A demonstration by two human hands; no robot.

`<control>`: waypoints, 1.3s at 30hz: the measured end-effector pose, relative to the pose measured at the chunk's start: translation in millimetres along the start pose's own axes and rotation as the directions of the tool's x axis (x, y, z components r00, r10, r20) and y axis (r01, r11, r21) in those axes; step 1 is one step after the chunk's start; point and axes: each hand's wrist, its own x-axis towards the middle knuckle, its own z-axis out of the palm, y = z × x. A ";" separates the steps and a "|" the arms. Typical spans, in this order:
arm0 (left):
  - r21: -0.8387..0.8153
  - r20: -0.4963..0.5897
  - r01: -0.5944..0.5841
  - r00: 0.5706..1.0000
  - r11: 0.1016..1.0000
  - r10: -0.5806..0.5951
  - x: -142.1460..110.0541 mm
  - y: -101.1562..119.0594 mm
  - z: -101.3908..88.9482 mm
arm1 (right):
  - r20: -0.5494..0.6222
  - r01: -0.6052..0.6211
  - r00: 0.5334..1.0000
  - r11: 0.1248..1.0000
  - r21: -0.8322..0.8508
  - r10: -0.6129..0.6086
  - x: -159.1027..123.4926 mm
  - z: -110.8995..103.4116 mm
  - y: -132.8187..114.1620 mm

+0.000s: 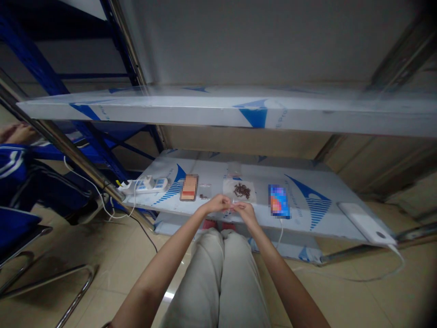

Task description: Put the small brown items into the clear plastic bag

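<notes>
My left hand (217, 203) and my right hand (244, 209) meet at the front edge of a low metal shelf (307, 214), fingers pinched together. Between them they seem to hold something small and pale, too small to name. Just beyond the hands lies a clear sheet with a pile of small dark brown pieces (242, 190). A tiny bag with a few dark bits (204, 192) lies left of it. My knees in light trousers (221, 269) are below the hands.
On the shelf lie a blurred orange box (189, 187), a white power strip (146, 184) with cables, a phone (279, 201) on a cable and a white power bank (365, 222). An upper shelf (218, 111) hangs overhead. A chair frame (68, 282) and another person's sleeve (12, 161) are at left.
</notes>
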 end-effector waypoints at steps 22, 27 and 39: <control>-0.462 -0.359 -0.024 0.919 0.886 -0.162 15.9 -21.0 15.8 | 0.038 0.037 0.998 0.993 0.109 -0.041 34.1 -25.9 -13.7; -0.549 -0.361 -0.126 0.927 0.826 -0.099 38.3 -23.7 4.5 | 0.028 0.076 0.996 0.991 0.111 -0.080 52.7 -36.8 -16.5; -0.207 -0.383 -0.113 0.923 0.972 0.025 114.8 -38.8 -58.0 | -0.068 0.130 0.989 0.992 -0.003 -0.130 109.5 -71.4 20.1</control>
